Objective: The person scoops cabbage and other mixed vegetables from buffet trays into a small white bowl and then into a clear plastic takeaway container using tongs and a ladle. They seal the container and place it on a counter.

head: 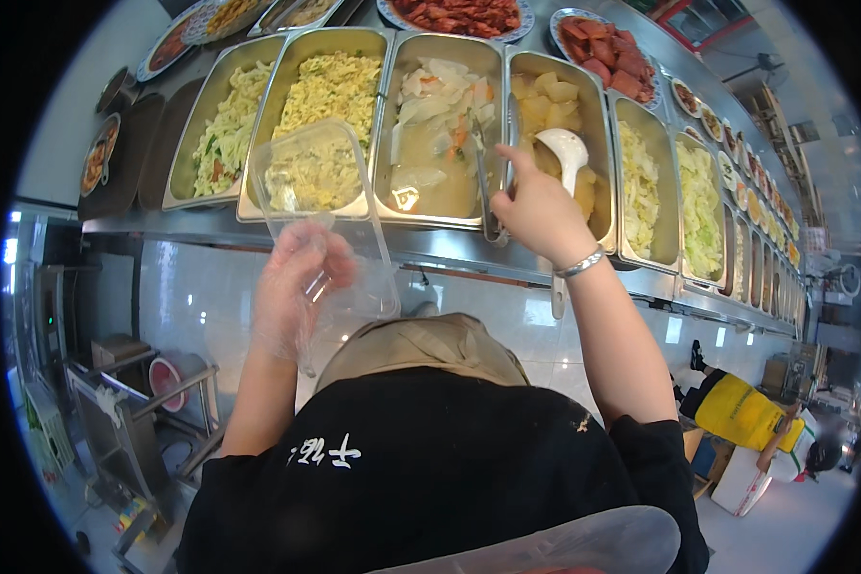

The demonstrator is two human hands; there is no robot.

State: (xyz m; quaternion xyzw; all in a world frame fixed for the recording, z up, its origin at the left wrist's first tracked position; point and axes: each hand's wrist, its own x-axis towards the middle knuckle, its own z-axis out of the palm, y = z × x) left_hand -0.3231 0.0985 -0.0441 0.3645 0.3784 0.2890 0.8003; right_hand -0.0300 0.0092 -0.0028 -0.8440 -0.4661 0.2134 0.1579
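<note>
My left hand (305, 269), in a clear plastic glove, holds a transparent plastic container (373, 237) over the front edge of the counter. Behind the container, a steel pan holds scrambled egg (330, 93). My right hand (538, 201) is bare, with a bracelet (581, 263) at the wrist, and its index finger is extended near metal tongs (482, 172). The tongs lean in a pan of sliced vegetables in liquid (438, 107). Beside my hand, a white ladle (565, 151) rests in a pan of yellow chunks in broth (556, 100), its handle hanging over the edge.
More pans of cabbage (638, 186) run along the counter to the right. Plates of red meat pieces (606, 57) and reddish food (459, 18) stand behind. A person in a yellow apron (742, 416) holds a white box at the lower right. A metal frame cart (136, 402) stands lower left.
</note>
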